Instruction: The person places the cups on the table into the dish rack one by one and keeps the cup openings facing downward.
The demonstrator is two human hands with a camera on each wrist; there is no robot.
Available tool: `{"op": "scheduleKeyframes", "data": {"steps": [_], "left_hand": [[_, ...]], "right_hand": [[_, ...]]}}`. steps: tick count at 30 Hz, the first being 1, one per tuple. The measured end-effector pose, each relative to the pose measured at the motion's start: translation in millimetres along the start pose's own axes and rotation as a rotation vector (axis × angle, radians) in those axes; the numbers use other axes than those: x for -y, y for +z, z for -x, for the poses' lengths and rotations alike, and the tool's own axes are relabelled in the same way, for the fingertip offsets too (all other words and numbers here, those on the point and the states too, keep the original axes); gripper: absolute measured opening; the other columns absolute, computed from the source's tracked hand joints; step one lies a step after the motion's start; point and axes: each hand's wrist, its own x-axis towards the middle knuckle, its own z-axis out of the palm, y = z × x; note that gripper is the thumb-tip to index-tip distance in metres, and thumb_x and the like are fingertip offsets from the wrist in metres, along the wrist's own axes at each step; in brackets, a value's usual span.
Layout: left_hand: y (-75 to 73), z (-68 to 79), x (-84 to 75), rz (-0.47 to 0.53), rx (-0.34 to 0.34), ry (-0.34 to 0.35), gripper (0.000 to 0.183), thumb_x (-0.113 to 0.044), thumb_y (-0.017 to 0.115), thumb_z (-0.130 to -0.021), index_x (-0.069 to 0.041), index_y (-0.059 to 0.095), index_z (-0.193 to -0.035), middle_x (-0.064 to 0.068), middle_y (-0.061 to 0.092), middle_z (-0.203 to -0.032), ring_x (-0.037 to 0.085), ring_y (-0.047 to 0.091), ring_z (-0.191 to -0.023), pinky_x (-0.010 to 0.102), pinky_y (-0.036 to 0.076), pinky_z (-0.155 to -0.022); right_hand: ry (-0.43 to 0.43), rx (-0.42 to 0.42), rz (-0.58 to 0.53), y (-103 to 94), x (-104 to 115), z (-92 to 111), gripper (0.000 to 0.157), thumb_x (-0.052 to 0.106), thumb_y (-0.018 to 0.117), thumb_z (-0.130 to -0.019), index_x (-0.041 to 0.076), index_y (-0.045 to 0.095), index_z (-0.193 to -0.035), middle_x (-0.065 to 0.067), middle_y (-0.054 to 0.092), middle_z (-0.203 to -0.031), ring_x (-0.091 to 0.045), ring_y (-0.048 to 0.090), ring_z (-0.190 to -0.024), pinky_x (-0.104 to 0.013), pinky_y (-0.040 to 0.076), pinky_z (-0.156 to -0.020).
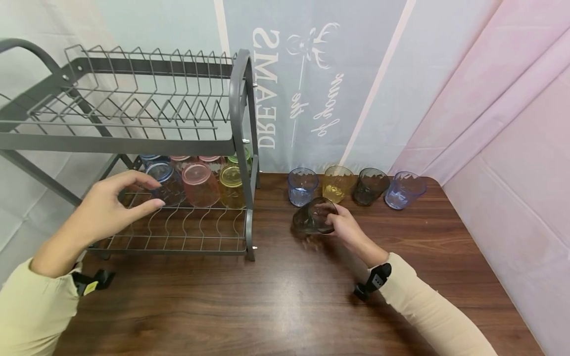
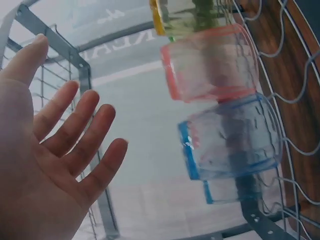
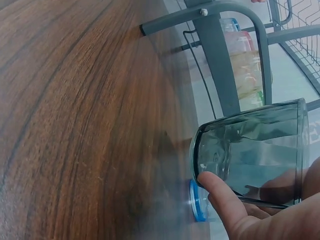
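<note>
My right hand [image 1: 351, 231] grips a smoky grey glass [image 1: 311, 217], tilted on its side above the table. In the right wrist view, the thumb lies along that glass [image 3: 250, 145] and other fingers show behind it. On the other side, my left hand [image 1: 118, 202] is held in front of the rack's lower shelf with fingers spread and nothing in them. Nearest to it stands an upside-down blue glass [image 1: 166, 185], beside a pink glass [image 1: 201, 187] and a yellow glass [image 1: 232, 188]. The left wrist view shows the spread fingers apart from the blue glass [image 2: 232, 140].
A grey two-tier dish rack [image 1: 178, 146] stands on the wooden table [image 1: 285, 296] at left, its wire top tier above the glasses. Along the back edge are a blue tumbler [image 1: 303, 188], a yellow tumbler [image 1: 337, 185], a dark tumbler [image 1: 369, 188] and another blue tumbler [image 1: 403, 192].
</note>
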Motion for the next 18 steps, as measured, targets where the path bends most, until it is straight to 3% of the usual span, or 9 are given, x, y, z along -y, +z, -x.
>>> {"op": "scheduleKeyframes", "data": {"steps": [6,12,15,18], "left_hand": [[0.1,1.3,-18.6,0.046,0.052,0.128,0.043,-0.003,0.091,-0.071,-0.015,0.072,-0.109,-0.003,0.072,-0.101,0.0,0.057,-0.094,0.012,0.04,-0.085],[5.3,0.8,-40.9,0.099,0.111,0.195,0.046,-0.004,0.091,-0.072,-0.02,0.07,-0.11,-0.009,0.069,-0.106,0.002,0.059,-0.098,0.013,0.042,-0.088],[9.2,0.6,-50.9,0.12,0.136,0.223,0.047,-0.005,0.091,-0.072,-0.022,0.07,-0.11,-0.011,0.068,-0.108,0.004,0.06,-0.1,0.013,0.043,-0.09],[12.8,-0.3,-60.4,0.128,0.17,0.242,0.046,-0.008,0.091,-0.074,-0.024,0.069,-0.111,-0.012,0.067,-0.109,0.005,0.062,-0.102,0.014,0.043,-0.091]], "right_hand": [[-0.005,0.007,0.018,2.1,5,6,0.056,-0.006,0.036,-0.089,-0.002,0.05,-0.143,-0.025,0.054,-0.138,-0.035,0.054,-0.123,-0.039,0.053,-0.077],[-0.031,0.003,0.01,2.9,9,13,0.057,-0.006,0.036,-0.088,-0.004,0.049,-0.144,-0.023,0.052,-0.143,-0.026,0.058,-0.12,-0.034,0.055,-0.08],[-0.026,-0.023,0.003,2.5,13,17,0.057,-0.005,0.037,-0.088,-0.003,0.049,-0.144,-0.021,0.052,-0.141,-0.016,0.058,-0.09,-0.033,0.05,-0.074],[-0.022,-0.041,-0.005,1.9,18,21,0.057,-0.004,0.039,-0.088,-0.002,0.05,-0.144,-0.018,0.054,-0.134,-0.011,0.043,-0.07,-0.033,0.041,-0.065]]}}
